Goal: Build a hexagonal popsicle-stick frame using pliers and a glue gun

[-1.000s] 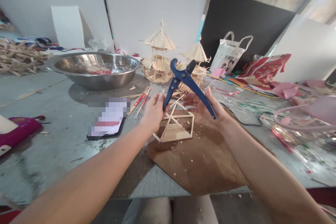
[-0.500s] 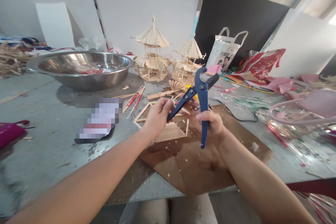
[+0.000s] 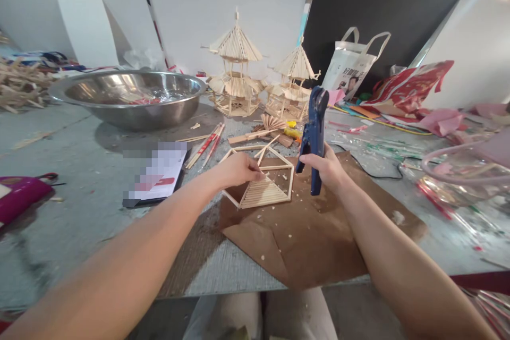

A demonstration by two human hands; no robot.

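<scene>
While the left hand (image 3: 238,171) is resting with its fingertips drawn together near the hub of the stick frame (image 3: 278,168), whether they are gripping a sliver is not clear. The right hand (image 3: 324,166), at the frame's 3 o'clock, is grasping a blue cutter (image 3: 317,141) and holding it upright, apart from the frame.

Progress: the wedge at 6 o'clock is carrying closely laid slats (image 3: 265,194); sections at 8, 2 and 4 o'clock are showing open; the hand is partly hiding 10 o'clock. Judged early: outline and spokes largely standing, infill mostly lacking.

Farther out, the frame is lying partly on a brown sheet (image 3: 319,239) on the counter (image 3: 91,170); two finished-looking stick towers, one (image 3: 235,87) near 11 o'clock, another (image 3: 294,71) near 1, are standing behind.
</scene>
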